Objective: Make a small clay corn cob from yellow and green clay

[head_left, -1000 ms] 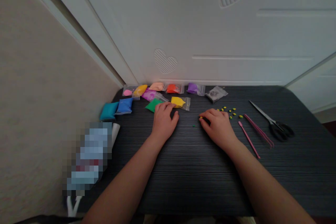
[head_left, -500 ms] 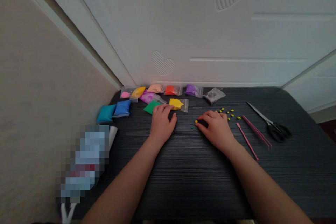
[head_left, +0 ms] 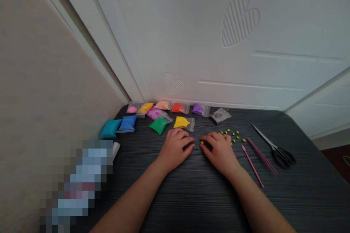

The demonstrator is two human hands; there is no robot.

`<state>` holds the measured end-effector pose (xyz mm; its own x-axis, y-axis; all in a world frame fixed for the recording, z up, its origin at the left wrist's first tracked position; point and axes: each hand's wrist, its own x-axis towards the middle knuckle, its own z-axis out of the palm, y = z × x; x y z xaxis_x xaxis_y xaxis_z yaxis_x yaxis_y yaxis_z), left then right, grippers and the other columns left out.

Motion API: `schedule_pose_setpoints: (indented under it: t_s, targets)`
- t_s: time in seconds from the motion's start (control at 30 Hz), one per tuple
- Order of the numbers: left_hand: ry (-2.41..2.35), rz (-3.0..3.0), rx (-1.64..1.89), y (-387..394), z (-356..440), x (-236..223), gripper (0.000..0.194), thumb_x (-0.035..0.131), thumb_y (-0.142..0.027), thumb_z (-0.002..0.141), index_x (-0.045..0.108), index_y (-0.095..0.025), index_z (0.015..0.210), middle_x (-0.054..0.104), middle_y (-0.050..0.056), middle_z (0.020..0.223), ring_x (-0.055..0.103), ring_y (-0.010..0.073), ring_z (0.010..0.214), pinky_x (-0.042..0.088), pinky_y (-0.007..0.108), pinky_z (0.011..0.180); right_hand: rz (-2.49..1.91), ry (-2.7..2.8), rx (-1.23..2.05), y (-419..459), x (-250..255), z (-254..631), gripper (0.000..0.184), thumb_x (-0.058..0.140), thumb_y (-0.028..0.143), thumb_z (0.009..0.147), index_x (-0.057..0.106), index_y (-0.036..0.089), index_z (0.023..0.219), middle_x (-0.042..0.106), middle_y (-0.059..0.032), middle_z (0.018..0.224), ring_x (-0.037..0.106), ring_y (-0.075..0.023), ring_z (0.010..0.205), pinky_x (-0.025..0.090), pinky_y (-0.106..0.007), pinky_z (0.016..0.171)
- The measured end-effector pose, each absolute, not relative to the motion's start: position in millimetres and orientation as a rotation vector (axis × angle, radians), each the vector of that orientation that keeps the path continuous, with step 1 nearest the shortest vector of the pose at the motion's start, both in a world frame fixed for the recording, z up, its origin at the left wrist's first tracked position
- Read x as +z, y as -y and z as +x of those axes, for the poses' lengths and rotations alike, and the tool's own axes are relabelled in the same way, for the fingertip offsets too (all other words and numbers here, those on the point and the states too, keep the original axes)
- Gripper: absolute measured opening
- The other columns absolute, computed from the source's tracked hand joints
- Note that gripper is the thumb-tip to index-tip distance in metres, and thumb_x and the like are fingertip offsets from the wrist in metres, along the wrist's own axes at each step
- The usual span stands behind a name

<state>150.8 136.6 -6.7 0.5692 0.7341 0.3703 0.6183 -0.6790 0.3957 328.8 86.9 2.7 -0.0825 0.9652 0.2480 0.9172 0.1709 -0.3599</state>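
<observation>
A small yellow clay ball (head_left: 202,142) sits between the thumb and forefinger tips of my right hand (head_left: 220,151), low over the dark table. My left hand (head_left: 176,148) is just across from it, thumb and fingers apart with nothing between them. By its thumb tip lies a tiny green clay bit (head_left: 197,148). Beyond the left hand are a bag of yellow clay (head_left: 181,122) and a bag of green clay (head_left: 159,125). Several small yellow-and-green pieces (head_left: 237,137) are scattered beside the right hand, which partly hides some of them.
A pink tool (head_left: 253,167), pink tweezers (head_left: 261,156) and black-handled scissors (head_left: 276,149) lie on the right. More clay bags, including a purple one (head_left: 200,109) and a blue one (head_left: 127,123), line the back and left. A blurred-out packet (head_left: 82,178) stands at the left edge.
My left hand has drawn away from the yellow clay bag and come right, close to the right hand. The right hand still pinches the yellow ball. The view has tilted up slightly.
</observation>
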Motion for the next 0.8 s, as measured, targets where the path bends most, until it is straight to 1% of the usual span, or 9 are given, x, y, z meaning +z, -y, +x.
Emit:
schedule_pose_setpoints:
  t_s: [0.13, 0.33, 0.57, 0.8]
  targets:
    - [-1.072, 2.568, 0.711, -130, 157, -4, 0.019, 0.053, -0.028, 0.076, 0.063, -0.026, 0.092, 0.059, 0.002, 0.088, 0.046, 0.0191, 0.092, 0.035, 0.039, 0.086, -1.759, 2.007, 0.156, -86, 4, 327, 0.016, 0.05, 0.027, 0.078, 0.06, 0.024, 0.091, 0.06, -0.0031, 0.09, 0.05, -0.0199, 0.087, 0.026, -0.037, 0.08]
    - [-1.181, 2.49, 0.827, -130, 156, -1, 0.019, 0.046, -0.024, 0.079, 0.061, -0.021, 0.091, 0.058, 0.004, 0.088, 0.049, 0.0186, 0.09, 0.039, 0.037, 0.083, -1.723, 1.901, 0.108, -84, 11, 322, 0.018, 0.046, 0.023, 0.08, 0.058, 0.023, 0.093, 0.06, -0.0028, 0.09, 0.05, -0.0189, 0.087, 0.028, -0.036, 0.081]
    - [-1.368, 2.513, 1.013, -126, 156, 1, 0.026, 0.044, -0.019, 0.079, 0.057, -0.02, 0.102, 0.058, 0.007, 0.1, 0.049, 0.0222, 0.099, 0.038, 0.042, 0.09, -1.625, 1.765, -0.005, -78, 14, 315, 0.023, 0.045, 0.022, 0.08, 0.057, 0.022, 0.1, 0.059, -0.0057, 0.096, 0.05, -0.0207, 0.092, 0.03, -0.038, 0.083]
    - [-1.472, 2.606, 1.036, -114, 157, 4, 0.028, 0.044, -0.017, 0.078, 0.056, -0.02, 0.103, 0.057, 0.008, 0.106, 0.048, 0.0244, 0.105, 0.036, 0.044, 0.093, -1.64, 1.682, -0.055, -77, 15, 324, 0.021, 0.044, 0.02, 0.08, 0.058, 0.021, 0.097, 0.059, -0.0061, 0.096, 0.049, -0.0209, 0.093, 0.028, -0.039, 0.084]
